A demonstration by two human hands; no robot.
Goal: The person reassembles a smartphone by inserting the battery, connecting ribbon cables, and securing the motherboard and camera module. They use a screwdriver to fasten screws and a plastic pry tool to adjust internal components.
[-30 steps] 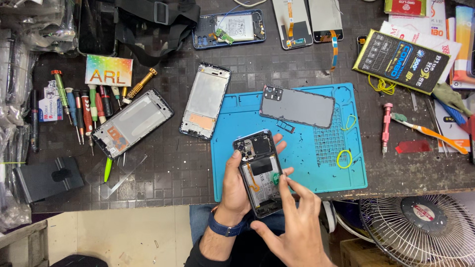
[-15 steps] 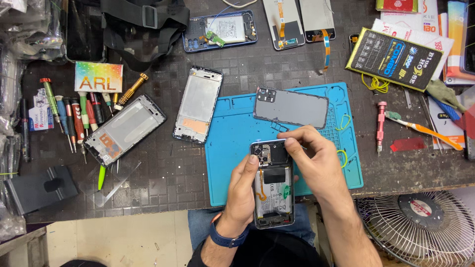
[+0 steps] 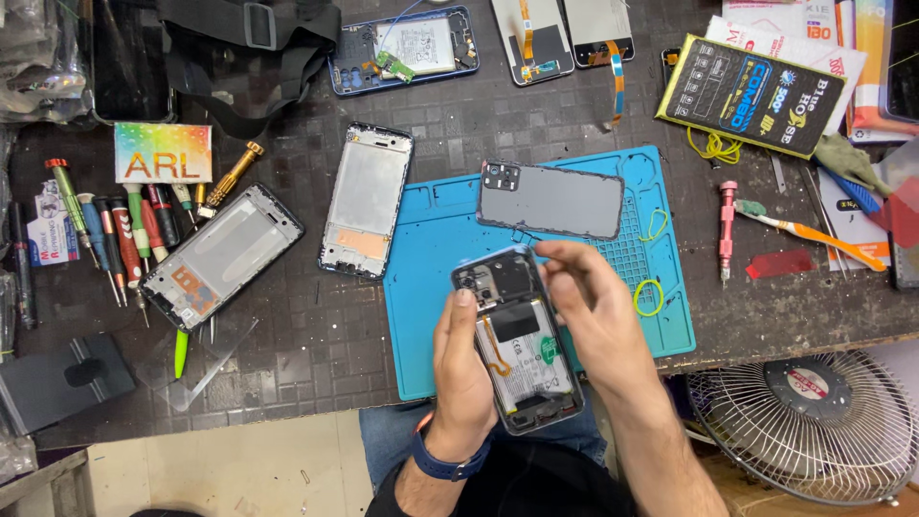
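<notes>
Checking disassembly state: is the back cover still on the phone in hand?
No, the phone held in the left hand shows its bare battery and board, and a grey back cover lies apart on the blue mat.

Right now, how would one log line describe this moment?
left hand: holds opened phone | right hand: fingertips at its top edge | below: blue repair mat

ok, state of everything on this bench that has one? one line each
opened phone: back off, internals exposed, face down in left hand
right hand: fingers at the phone's top edge
grey back cover: detached, lying on blue mat
two phone frames: bare, flat on bench
blue phone: open, board showing
screwdrivers: lying loose, unused
fan: blades look still
</notes>
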